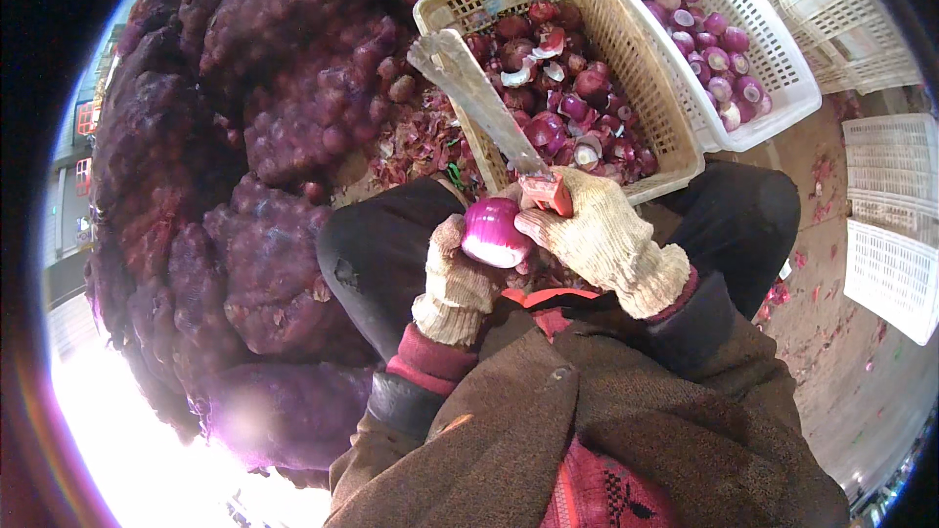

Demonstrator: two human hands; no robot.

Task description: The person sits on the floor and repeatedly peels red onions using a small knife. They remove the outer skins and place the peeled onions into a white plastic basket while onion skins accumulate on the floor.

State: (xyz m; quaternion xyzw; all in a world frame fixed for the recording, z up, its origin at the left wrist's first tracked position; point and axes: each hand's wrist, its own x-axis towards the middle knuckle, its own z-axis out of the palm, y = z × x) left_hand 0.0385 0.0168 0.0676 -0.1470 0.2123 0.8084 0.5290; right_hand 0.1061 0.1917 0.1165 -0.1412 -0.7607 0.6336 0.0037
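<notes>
My left hand (461,277), in a knitted cotton glove, grips a peeled red onion (496,232) with a pale cut end turned toward me. In my right hand (603,232), gloved the same way, is a knife by its red handle (547,193). Its broad, stained blade (484,108) points up and to the left, over the near wall of a beige plastic crate (693,176). My right thumb rests against the onion's side. Inside that crate lie unpeeled red onions (516,55), loose skins and cut pieces.
A white crate (788,106) beyond holds peeled red onions (719,59). Mesh sacks of onions (293,88) are heaped at my left. Onion skins (422,143) litter the floor beside the beige crate. More white crates (891,271) stand at the right.
</notes>
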